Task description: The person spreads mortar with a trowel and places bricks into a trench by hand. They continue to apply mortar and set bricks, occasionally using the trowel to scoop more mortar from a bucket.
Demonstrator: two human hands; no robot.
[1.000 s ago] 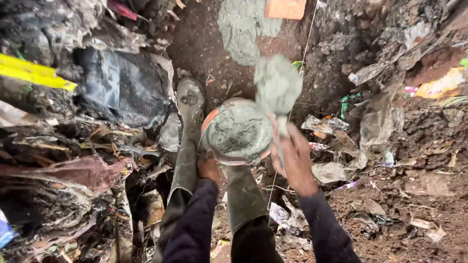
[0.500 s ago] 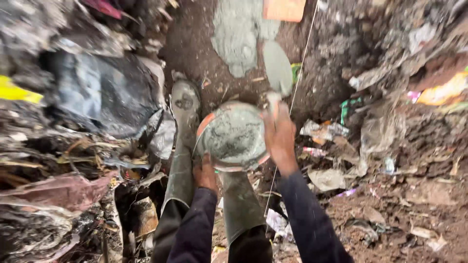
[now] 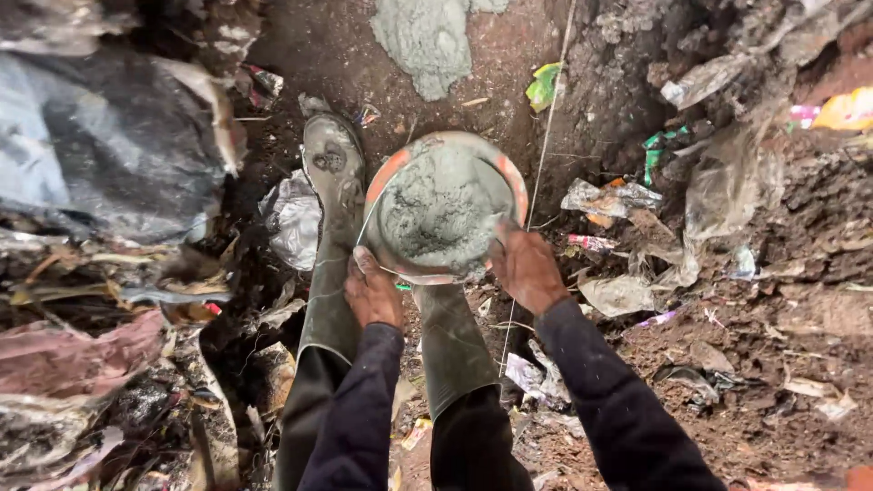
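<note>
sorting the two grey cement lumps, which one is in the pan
The lump between both hands, inside the orange-rimmed pan. The other patch lies on the bare soil above, untouched.

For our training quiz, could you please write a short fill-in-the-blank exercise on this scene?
1. Both hands hold a round ____ by its rim.
2. The pan is filled with wet grey ____.
3. The left hand grips the rim above a muddy rubber ____.
4. The right hand wears no ____.

Missing words: pan; cement; boot; glove
</note>
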